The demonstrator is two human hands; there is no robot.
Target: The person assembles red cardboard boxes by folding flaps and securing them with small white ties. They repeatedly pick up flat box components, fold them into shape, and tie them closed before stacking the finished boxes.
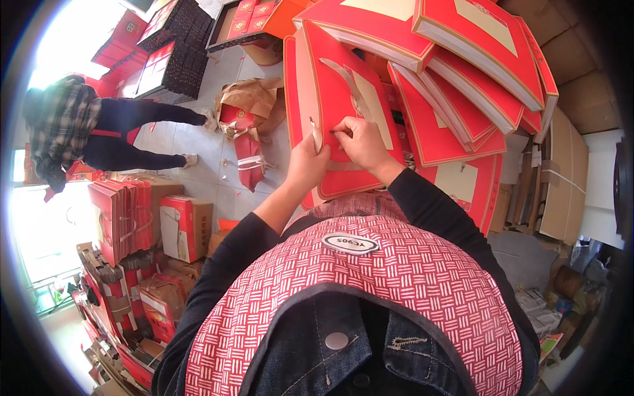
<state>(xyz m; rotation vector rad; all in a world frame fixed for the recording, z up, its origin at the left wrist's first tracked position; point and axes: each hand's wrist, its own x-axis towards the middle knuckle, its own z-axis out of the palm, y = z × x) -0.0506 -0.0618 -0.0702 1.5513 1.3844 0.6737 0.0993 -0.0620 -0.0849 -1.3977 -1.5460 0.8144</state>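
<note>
A red box panel (330,86) with gold edging and a cream area stands tilted in front of me. A pale ribbon (352,82) lies in a curve across its face, running down toward my right hand. At the panel's near side my left hand (308,164) is closed, thumb and finger pinching a short pale ribbon end (317,134) that sticks up by a small slot. My right hand (362,144) rests against the panel with fingertips pinched together. What those fingertips hold, if anything, is too small to make out.
Several red flat boxes (479,76) are piled to the right. Crumpled brown paper (247,99) and a red package (249,158) lie on the tiled floor. At left a person in a plaid shirt (72,119) bends over near stacked cartons (186,224). Flattened cardboard (564,178) leans at right.
</note>
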